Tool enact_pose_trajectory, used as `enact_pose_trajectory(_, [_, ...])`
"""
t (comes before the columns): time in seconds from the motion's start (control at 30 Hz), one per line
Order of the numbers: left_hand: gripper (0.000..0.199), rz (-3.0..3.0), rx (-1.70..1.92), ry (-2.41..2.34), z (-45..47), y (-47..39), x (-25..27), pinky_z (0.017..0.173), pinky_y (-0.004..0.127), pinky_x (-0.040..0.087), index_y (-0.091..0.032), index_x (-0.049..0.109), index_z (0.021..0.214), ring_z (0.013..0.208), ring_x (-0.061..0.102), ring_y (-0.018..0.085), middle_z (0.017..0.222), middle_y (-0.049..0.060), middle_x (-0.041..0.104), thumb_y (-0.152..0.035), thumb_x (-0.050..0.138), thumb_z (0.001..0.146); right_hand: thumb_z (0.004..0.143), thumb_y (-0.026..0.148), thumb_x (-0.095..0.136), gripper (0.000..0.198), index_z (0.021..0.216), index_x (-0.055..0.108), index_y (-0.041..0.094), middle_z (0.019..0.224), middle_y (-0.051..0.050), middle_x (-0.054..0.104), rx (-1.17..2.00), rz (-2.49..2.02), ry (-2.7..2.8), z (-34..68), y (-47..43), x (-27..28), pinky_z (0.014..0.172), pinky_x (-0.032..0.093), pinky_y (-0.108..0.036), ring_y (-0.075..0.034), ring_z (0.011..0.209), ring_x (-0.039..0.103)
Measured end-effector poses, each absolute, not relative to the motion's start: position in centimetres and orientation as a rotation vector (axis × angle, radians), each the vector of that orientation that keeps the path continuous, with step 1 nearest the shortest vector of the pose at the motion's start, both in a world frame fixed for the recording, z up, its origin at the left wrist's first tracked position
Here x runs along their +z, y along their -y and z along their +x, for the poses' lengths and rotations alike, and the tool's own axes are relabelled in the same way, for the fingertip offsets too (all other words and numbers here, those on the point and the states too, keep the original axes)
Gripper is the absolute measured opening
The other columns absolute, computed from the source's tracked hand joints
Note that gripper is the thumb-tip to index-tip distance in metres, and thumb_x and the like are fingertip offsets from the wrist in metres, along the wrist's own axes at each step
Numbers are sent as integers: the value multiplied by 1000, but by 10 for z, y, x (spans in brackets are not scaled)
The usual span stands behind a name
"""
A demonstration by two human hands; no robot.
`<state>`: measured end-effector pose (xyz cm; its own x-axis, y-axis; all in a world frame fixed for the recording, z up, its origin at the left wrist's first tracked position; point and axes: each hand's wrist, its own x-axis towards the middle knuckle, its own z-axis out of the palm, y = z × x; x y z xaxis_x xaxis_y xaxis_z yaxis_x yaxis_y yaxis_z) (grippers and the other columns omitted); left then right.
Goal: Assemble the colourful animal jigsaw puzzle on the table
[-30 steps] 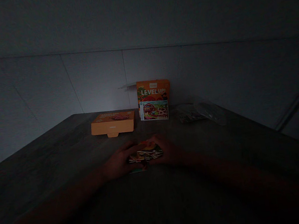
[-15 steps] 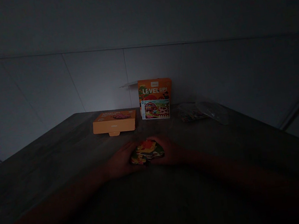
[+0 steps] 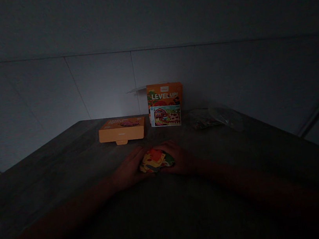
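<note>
Left hand (image 3: 127,172) and right hand (image 3: 181,160) sandwich printed pieces (image 3: 154,160).

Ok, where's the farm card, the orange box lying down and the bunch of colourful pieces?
Farm card (image 3: 166,116), head view: middle of its printed front.
Orange box lying down (image 3: 122,131), head view: its front side.
Colourful pieces (image 3: 155,159), head view: top of the bunch.

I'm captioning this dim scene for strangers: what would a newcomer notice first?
Probably the upright orange LEVEL UP! box at the back of the table, with a farm picture card in front. Next, the flatter orange box to its left. Nearer the camera, the colourful pieces between the left hand and right hand stand out too.
</note>
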<state>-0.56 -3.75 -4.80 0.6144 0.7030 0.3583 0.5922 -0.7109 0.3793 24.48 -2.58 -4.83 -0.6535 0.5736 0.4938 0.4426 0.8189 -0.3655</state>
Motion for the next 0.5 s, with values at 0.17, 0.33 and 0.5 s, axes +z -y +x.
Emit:
enact_pose_trajectory(0.17, [79,2627,776,-1049,-7,36,-46,104,49,44,-23,36,142,123,50,32,136,12,50,-47,74,77,76,44,76,74,139,44,20,130,-14,54,238,-721,2342,246,24,-50,101,43,-47,-29,121,49])
enact_pose_trajectory(0.33, [72,2630,812,-1025,-8,35,-45,103,48,44,-22,35,140,122,51,31,136,13,50,-36,71,80,74,47,76,79,140,43,19,129,-15,55,270,-759,2281,246,21,-54,100,44,-47,-30,120,52])
enact_pose_trajectory(0.5, [74,2610,742,-1046,-7,35,-45,105,47,43,-20,33,142,124,50,31,137,14,49,-30,68,79,72,42,78,79,140,44,18,133,-16,55,377,-870,2316,247,19,-58,101,44,-47,-31,122,51])
